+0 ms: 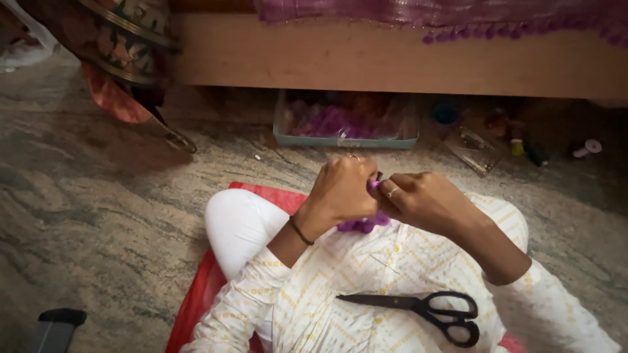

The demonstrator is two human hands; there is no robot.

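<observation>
A seated person's left hand (343, 186) and right hand (422, 199) meet above the lap, fingers pinched together on purple thread (364, 224) hanging between them; black scissors (428, 312) lie on the lap, a tray (345, 140) under the bed (392, 59) beyond

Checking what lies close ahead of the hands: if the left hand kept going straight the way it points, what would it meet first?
Likely the right hand. The left hand points rightward, and both pinch the same purple yarn piece, knuckles almost touching; depth there is unclear.
</observation>
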